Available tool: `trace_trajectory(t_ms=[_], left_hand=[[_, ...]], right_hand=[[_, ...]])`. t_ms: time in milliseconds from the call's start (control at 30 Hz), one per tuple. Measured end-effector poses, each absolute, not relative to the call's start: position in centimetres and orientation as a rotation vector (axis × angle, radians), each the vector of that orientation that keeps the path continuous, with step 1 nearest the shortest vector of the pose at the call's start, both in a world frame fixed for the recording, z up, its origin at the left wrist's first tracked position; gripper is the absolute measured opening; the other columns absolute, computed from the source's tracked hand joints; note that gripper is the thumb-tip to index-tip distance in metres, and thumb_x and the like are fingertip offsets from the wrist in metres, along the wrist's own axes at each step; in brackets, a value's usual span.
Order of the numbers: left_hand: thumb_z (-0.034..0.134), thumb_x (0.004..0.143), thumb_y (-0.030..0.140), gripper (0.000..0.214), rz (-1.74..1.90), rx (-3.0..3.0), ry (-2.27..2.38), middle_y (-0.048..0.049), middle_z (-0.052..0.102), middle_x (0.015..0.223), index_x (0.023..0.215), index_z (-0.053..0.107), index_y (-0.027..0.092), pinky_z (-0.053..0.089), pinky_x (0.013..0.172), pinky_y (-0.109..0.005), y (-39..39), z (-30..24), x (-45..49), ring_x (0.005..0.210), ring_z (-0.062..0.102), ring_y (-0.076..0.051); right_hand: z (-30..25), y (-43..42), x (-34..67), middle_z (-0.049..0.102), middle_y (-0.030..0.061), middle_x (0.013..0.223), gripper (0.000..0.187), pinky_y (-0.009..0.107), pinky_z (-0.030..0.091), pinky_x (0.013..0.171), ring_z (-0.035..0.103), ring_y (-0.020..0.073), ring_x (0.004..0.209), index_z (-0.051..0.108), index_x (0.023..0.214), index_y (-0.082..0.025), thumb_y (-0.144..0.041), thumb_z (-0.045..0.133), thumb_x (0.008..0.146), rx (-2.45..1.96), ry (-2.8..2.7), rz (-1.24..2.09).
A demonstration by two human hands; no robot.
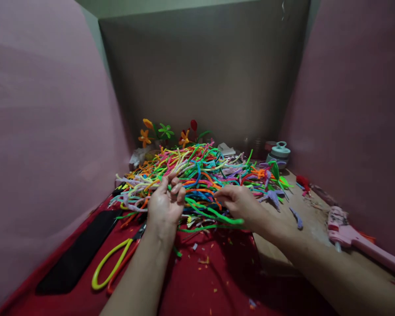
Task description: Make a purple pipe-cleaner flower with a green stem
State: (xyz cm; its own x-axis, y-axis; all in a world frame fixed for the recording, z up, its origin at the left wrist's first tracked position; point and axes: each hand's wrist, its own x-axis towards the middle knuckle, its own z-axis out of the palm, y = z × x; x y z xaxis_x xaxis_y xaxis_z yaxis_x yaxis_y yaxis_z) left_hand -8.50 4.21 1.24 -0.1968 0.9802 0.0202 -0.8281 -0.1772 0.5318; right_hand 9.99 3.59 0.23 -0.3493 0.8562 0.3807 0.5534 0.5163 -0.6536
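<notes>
A big heap of colourful pipe cleaners (pixel 200 173) covers the middle of the red cloth (pixel 217 281). My left hand (pixel 166 204) rests at the heap's near edge, palm toward me, fingers curled around a few strands. My right hand (pixel 238 202) lies just right of it with its fingers pinched in the pile. A bright green pipe cleaner (pixel 213 213) runs between the two hands. What exactly the right fingers grip is hidden by the strands.
Yellow-handled scissors (pixel 118 261) and a black flat case (pixel 80 252) lie at the left. A pink glue gun (pixel 349 235) sits on a wooden board (pixel 312 219) at the right. Pipe-cleaner flowers (pixel 164 134) and a tape dispenser (pixel 279 152) stand behind. Pink panels wall both sides.
</notes>
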Motion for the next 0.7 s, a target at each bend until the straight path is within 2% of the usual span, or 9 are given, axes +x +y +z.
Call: trace_trajectory(t_ms=[167, 300, 433, 533, 600, 700], left_hand=[[0.038, 0.088, 0.015, 0.023, 1.739, 0.433, 0.558, -0.003, 0.055, 0.061, 0.079, 0.058, 0.009, 0.035, 0.034, -0.017, 5.1, 0.2, -7.9, 0.042, 0.047, -0.007], [0.041, 0.087, 0.014, 0.021, 1.756, 0.44, 0.606, -0.0061, 0.063, 0.074, 0.084, 0.061, 0.012, 0.047, 0.045, -0.022, 5.6, -0.3, -7.8, 0.053, 0.059, -0.012], [0.041, 0.086, 0.013, 0.023, 1.715, 0.407, 0.66, -0.0092, 0.065, 0.074, 0.081, 0.063, 0.011, 0.05, 0.051, -0.024, 6.1, -0.9, -7.8, 0.06, 0.063, -0.015], [0.041, 0.086, 0.012, 0.024, 1.708, 0.407, 0.679, -0.0102, 0.064, 0.072, 0.081, 0.064, 0.01, 0.051, 0.051, -0.026, 6.3, -1.2, -7.8, 0.06, 0.063, -0.016], [0.04, 0.086, 0.012, 0.025, 1.709, 0.414, 0.685, -0.0102, 0.064, 0.07, 0.082, 0.064, 0.01, 0.051, 0.051, -0.026, 6.4, -1.3, -8.0, 0.059, 0.063, -0.016], [0.039, 0.087, 0.012, 0.026, 1.72, 0.436, 0.673, -0.0097, 0.065, 0.071, 0.081, 0.064, 0.009, 0.051, 0.051, -0.025, 6.3, -1.2, -8.2, 0.058, 0.063, -0.015]], right_hand=[[3.4, 4.0, 11.6, 0.068, 0.0036, 0.071, 0.016, 0.027, 0.043, 0.062, 0.059, 0.0161, 0.066, 0.07, 0.075, -0.017, -0.016, 0.054, 0.074, -1.137, -1.858, 0.668], [4.5, 6.3, 12.0, 0.067, 0.0053, 0.072, 0.017, 0.03, 0.044, 0.067, 0.06, 0.0175, 0.069, 0.07, 0.076, -0.016, -0.015, 0.054, 0.075, -1.14, -1.893, 0.457], [4.1, 10.2, 10.7, 0.063, 0.0094, 0.099, 0.027, 0.034, 0.043, 0.082, 0.057, 0.0208, 0.093, 0.066, 0.099, -0.018, -0.013, 0.049, 0.079, -1.023, -1.933, 0.053], [3.3, 12.5, 9.4, 0.046, 0.0102, 0.131, 0.05, 0.041, 0.035, 0.096, 0.041, 0.0245, 0.118, 0.048, 0.126, -0.021, -0.014, 0.054, 0.077, -0.942, -2.056, -0.129], [2.7, 13.1, 8.8, 0.044, 0.0109, 0.133, 0.049, 0.043, 0.034, 0.097, 0.04, 0.0251, 0.119, 0.049, 0.125, -0.021, -0.016, 0.056, 0.076, -0.918, -2.21, -0.139], [1.4, 12.7, 8.7, 0.059, 0.0111, 0.113, 0.028, 0.037, 0.039, 0.091, 0.051, 0.0219, 0.105, 0.063, 0.106, -0.017, -0.016, 0.052, 0.08, -0.895, -2.412, -0.087]])
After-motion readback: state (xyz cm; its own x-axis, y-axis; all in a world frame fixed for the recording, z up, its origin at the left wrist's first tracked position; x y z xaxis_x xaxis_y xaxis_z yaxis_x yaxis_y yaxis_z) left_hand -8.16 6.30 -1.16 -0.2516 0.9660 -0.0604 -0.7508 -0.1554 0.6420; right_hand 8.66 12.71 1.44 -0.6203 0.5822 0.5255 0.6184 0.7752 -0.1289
